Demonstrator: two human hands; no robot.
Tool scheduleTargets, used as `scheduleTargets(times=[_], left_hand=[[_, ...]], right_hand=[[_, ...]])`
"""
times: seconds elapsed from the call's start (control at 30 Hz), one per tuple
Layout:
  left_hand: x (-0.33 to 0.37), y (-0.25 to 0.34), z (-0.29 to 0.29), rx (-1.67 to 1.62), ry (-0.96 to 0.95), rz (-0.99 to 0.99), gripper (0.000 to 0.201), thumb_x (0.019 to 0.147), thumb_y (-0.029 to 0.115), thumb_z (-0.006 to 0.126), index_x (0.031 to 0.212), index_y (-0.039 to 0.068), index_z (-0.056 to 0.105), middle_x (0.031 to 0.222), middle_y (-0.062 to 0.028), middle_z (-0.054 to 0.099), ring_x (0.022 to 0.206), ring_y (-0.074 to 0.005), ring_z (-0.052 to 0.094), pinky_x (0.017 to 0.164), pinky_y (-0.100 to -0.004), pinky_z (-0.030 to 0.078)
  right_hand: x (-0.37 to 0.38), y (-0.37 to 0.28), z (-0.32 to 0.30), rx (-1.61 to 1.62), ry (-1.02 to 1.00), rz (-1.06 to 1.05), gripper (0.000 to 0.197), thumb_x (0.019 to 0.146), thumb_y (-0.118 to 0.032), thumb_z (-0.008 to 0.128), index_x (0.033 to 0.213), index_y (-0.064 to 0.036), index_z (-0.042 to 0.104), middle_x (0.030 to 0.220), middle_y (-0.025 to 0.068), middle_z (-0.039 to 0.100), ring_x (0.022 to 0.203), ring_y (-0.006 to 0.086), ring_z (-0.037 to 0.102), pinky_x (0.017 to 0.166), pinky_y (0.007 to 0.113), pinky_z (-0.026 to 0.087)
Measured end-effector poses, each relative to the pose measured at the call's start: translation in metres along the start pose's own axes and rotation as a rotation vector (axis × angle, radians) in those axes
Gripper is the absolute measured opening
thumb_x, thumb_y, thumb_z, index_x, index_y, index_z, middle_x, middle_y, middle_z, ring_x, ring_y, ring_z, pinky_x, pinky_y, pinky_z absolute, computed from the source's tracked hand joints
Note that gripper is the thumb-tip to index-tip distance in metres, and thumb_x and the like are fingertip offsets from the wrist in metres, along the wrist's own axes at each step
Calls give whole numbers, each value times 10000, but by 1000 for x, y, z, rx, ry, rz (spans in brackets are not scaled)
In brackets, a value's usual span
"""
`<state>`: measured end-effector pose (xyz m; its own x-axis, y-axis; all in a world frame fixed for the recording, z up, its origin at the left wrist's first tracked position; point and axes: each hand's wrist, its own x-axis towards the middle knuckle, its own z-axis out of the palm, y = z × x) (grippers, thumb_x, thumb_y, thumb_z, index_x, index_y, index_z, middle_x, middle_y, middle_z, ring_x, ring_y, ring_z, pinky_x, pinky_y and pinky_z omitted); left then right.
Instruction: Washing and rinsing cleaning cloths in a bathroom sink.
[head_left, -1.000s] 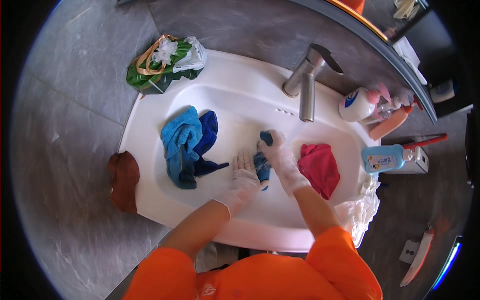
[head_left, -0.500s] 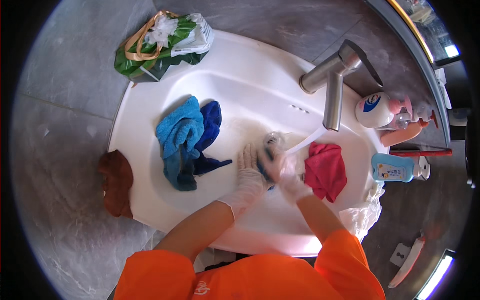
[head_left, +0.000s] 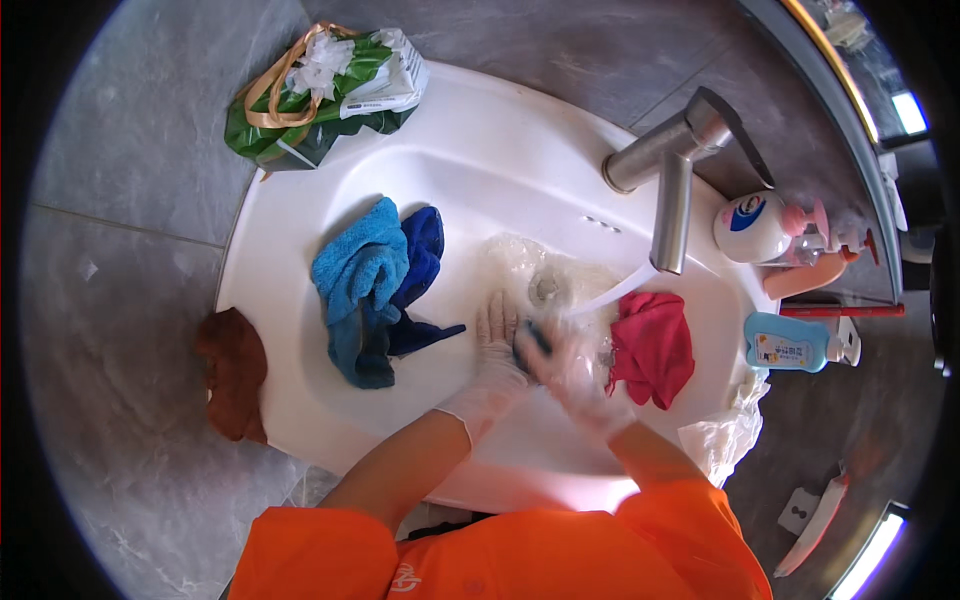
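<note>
Both my hands wear thin, see-through whitish gloves over the white washbasin [head_left: 300, 420]. My left hand [head_left: 498, 345] lies flat on the basin floor, its fingers stretched forward. My right hand [head_left: 572, 365] is smeared by motion beside it, nearer the running water. A small dark blue thing [head_left: 532, 342] shows between the two hands, too blurred to name. Just ahead is the round metal drain [head_left: 547, 288], with foamy water around it. A red cloth [head_left: 652, 348] lies right of my right hand. Left of my left hand lie a light blue towel [head_left: 362, 260] and a dark blue cloth [head_left: 424, 262].
A steel faucet [head_left: 672, 210] pours water into the basin. Pump bottles [head_left: 750, 225] and a light blue bottle [head_left: 785, 342] line the right side. A green bag [head_left: 330, 110] stands at the far left corner, a brown cloth [head_left: 232, 375] hangs on the left rim, and crumpled clear plastic [head_left: 730, 430] lies at the right.
My right hand has shifted slightly down and right in a blur. Foamy water has spread wider around the drain. My left hand stays nearly in place; the cloths lie as before.
</note>
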<state>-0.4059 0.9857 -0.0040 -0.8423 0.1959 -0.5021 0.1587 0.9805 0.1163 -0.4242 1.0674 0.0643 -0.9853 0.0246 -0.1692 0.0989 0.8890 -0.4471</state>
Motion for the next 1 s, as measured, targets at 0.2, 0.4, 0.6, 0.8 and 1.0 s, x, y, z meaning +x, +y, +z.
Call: scheduleTargets(times=[0.2, 0.4, 0.6, 0.8, 1.0], left_hand=[[-2, 0, -38, -43, -115, 116, 890, 799, 560, 450, 1409, -15, 150, 1481, -207, 12, 1365, -372, -82, 1046, -559, -109], [5, -16, -52, -423, 155, 44, 738, 641, 381, 732, 1264, 92, 464, 1366, -188, 324, 1277, -373, 263, 1058, -507, 159], [-40, -20, -90, -418, 152, 340, 297, 688, 164, 702, 939, 61, 584, 1063, -93, 516, 1086, -325, 450, 868, -394, 420], [-71, -27, -78, -42, 49, 279, 984, 671, 525, 680, 1357, -29, 244, 1427, -240, 183, 1327, -398, 177, 1044, -529, 203], [-19, 8, -30, -1, -5, 93, 1266, 603, 727, 584, 1386, -87, 12, 1472, -239, -24, 1365, -388, -47, 1076, -524, -36]], right_hand=[[48, 23, 8, -63, 78, -13, 306, 843, -337, 579, 1017, -86, 597, 978, 212, 602, 890, 368, 589, 771, 428, 465], [51, 27, -43, 621, -282, 156, 281, 874, -242, 585, 1043, -18, 596, 905, 31, 611, 839, 102, 529, 743, 260, 439], [22, 85, -82, 1215, 147, 125, 190, 850, -102, 578, 1027, -44, 614, 975, 28, 603, 934, 135, 526, 856, 263, 409], [22, 84, -27, -122, 273, -179, 752, 726, -370, 697, 1341, -94, 363, 1296, 189, 421, 1230, 363, 360, 1028, 472, 274], [39, 59, 7, -499, -63, -102, 666, 714, -437, 648, 1260, -98, 473, 1033, 124, 603, 949, 258, 567, 865, 422, 358]])
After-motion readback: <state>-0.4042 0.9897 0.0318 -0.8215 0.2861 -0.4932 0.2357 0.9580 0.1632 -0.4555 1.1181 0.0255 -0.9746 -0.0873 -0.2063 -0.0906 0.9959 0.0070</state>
